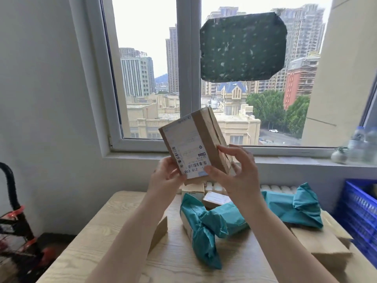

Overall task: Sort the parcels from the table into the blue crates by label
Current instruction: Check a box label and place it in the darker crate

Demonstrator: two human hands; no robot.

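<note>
Hands, left [166,174] and right [236,174], grip box [195,144]; teal bags [204,227], blue crate [359,209] beyond.

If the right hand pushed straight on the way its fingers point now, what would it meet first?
The cardboard parcel itself: the right hand already pinches its lower right edge, fingers pointing up-left. Beyond it, probably the left hand; depth is unclear.

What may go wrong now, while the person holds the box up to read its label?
The cardboard box is gripped only at its lower end by the left hand and right hand, so it might tip or slip onto the teal mailers. Its label appears upside down, so it may be misread and sorted into the wrong blue crate.
</note>
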